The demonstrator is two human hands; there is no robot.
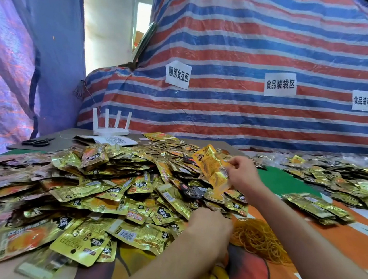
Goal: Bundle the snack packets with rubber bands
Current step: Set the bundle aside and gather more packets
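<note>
While loose snack packets (103, 187) heap across the surface (339, 242) before you, with a router (110, 128) and scissors (36, 142) behind, your right hand (243, 174) pinches one orange packet (214, 166) raised above the heap. Your left hand (209, 228) rests at the heap's near edge, just beside the rubber bands (259, 239); its fingers are hidden, so its grip cannot be told. Bare cloth lies open rightward.

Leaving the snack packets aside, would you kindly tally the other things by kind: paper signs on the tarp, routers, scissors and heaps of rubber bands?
Paper signs on the striped tarp: 3
White router: 1
Black scissors: 1
Heap of rubber bands: 1
Total: 6
</note>
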